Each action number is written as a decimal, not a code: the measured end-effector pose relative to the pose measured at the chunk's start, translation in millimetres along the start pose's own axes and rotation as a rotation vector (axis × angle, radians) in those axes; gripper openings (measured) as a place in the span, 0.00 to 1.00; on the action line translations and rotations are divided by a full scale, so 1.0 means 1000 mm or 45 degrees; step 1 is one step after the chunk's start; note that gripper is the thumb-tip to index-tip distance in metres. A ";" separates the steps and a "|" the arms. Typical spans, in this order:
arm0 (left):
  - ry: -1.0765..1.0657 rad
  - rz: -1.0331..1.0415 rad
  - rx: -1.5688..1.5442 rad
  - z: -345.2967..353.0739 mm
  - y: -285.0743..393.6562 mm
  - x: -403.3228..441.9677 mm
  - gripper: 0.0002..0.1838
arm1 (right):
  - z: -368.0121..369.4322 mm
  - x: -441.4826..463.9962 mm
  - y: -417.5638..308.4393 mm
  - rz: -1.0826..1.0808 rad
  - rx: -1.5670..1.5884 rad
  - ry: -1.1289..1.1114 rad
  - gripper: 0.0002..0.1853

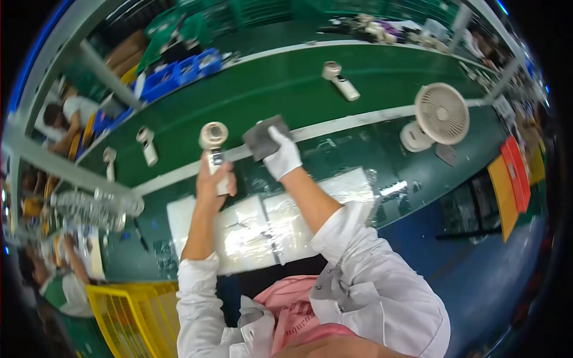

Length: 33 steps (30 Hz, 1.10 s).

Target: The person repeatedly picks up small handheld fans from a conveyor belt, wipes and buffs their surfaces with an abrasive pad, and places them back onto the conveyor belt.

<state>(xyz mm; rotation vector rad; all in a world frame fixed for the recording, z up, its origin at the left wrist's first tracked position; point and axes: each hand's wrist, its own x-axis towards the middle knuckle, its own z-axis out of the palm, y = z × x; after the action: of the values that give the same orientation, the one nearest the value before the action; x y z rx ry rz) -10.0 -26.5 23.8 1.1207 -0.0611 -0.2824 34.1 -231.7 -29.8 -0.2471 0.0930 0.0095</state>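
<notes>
My left hand (210,181), bare, is wrapped round the handle of a white handheld fan (213,137). The fan stands head-up, its round head pointing away from me and a small dark panel showing on the handle. A white glove covers my right hand (283,156), which grips a dark grey cloth (262,138) just to the right of the fan. Cloth and fan are apart. Beneath my forearms, white plastic-covered sheets (239,235) lie on the near bench.
More handheld fans lie on the green belt, one ahead (341,82) and one to the left (147,146). A beige desk fan (442,113) stands at right. Blue bins (179,73) line the far side; a yellow crate (134,316) is lower left. Other people sit at left.
</notes>
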 end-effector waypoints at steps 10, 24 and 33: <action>-0.190 -0.241 0.083 0.025 -0.015 -0.016 0.38 | 0.034 -0.042 0.030 -1.078 -1.759 -0.366 0.16; -0.109 -0.136 0.025 -0.011 -0.004 -0.007 0.54 | 0.040 -0.055 0.027 -0.032 -1.260 -0.520 0.16; -0.166 -0.098 0.091 0.002 0.005 -0.016 0.51 | 0.022 -0.018 0.005 -0.091 -0.004 0.067 0.16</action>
<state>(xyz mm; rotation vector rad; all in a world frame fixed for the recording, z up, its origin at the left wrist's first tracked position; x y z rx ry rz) -24.4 -22.1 31.0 1.1765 -0.1451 -0.4244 17.8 -221.4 -7.9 -0.2539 0.1364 -0.0683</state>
